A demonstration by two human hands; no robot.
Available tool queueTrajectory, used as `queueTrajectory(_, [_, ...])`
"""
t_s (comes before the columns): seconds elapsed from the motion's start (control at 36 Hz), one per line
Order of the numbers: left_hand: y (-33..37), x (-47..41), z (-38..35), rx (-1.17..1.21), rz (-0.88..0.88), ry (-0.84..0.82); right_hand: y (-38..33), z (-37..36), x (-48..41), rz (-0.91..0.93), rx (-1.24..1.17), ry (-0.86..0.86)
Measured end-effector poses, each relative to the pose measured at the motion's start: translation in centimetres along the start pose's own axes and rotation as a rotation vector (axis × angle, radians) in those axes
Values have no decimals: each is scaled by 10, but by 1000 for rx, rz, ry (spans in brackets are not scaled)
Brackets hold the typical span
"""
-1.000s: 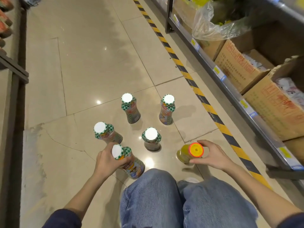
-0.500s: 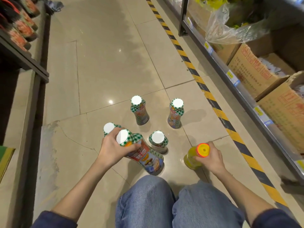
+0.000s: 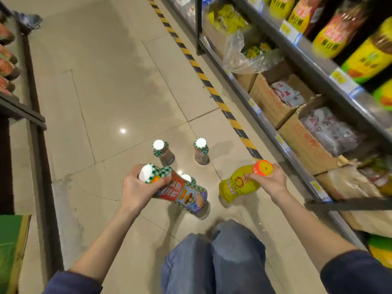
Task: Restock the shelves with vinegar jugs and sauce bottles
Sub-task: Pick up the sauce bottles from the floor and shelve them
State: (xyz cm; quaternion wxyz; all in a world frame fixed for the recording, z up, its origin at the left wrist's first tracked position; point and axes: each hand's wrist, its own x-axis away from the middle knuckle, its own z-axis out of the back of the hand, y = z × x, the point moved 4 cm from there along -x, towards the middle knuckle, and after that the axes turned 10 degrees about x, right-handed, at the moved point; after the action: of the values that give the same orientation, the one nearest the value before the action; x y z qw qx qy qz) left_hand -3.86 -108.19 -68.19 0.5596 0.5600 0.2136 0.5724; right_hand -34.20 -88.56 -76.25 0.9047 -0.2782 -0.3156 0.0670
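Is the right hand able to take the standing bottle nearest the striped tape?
Probably not yet: the right hand grips the yellow bottle, though nothing stands between it and that standing bottle.

My left hand (image 3: 137, 187) covers the neck of the checked-cap sauce bottle (image 3: 182, 194) I grip, and that bottle hides all but the white cap of another bottle (image 3: 186, 177) behind it. My right hand (image 3: 269, 181) hides the neck of the yellow bottle (image 3: 237, 185) below its cap. The shelf jugs (image 3: 367, 58) at right are blurred and cut by the edge, and their price tags (image 3: 341, 78) are unreadable. The green carton (image 3: 10, 240) at left is cut off.
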Motion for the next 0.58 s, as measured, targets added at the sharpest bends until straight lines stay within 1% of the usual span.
queueTrajectory(0.08, [48, 20, 7, 10, 3, -28, -27, 43, 31, -8, -49, 11])
queueTrajectory(0.22, [139, 58, 24, 18, -18, -96, -88, 124, 95, 58, -111, 18])
queueTrajectory(0.44, [284, 114, 49, 8, -171, -174, -190, 259, 200, 230, -200, 46])
queueTrajectory(0.58, [366, 147, 52, -8, -312, -207, -247, 338, 251, 368, -186, 90])
